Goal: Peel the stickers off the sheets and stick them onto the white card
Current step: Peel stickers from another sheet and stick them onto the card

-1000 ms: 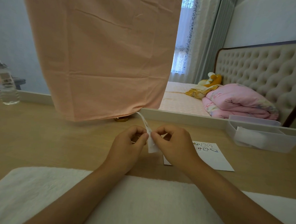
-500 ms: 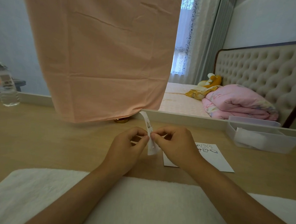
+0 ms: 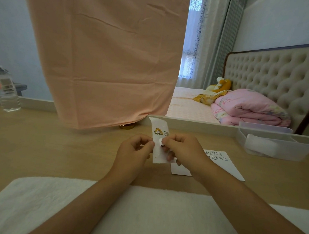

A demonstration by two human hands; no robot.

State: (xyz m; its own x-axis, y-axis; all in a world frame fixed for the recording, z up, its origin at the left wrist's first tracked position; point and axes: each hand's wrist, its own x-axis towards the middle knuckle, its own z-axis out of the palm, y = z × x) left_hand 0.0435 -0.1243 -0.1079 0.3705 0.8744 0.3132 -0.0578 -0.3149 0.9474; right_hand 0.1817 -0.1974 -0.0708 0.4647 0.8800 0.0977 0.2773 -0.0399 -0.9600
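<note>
Wooden table [image 3: 59, 147] in a bedroom, and I'll place everything off the white card [image 3: 224, 167]. Far left of the card there's a water bottle [image 3: 7, 93], then a peach cloth [image 3: 108, 60] hanging down behind and to the card's left.

Closer in, the left hand [image 3: 132, 156] is just left of the card, held up off the table and pinching the edge of the sticker sheet [image 3: 158, 133] between thumb and fingers. The right hand [image 3: 186, 150] is partly over the card's left end, and its fingertips pinch what looks like a small sticker [image 3: 161, 142] half lifted off the sheet. Right of the card sits a clear plastic box [image 3: 274, 146].

What I'd worry about:
- That sticker is tiny, so a fast pull could tear it or curl it onto itself.
- It could glue itself to a fingertip.
- The sheet is only held at one edge, so it may bend and fight the peel.
- Nothing holds the card down, so it could skid when the sticker gets pressed on.
- The card's far end already has stickers, so overlap is easy.
</note>
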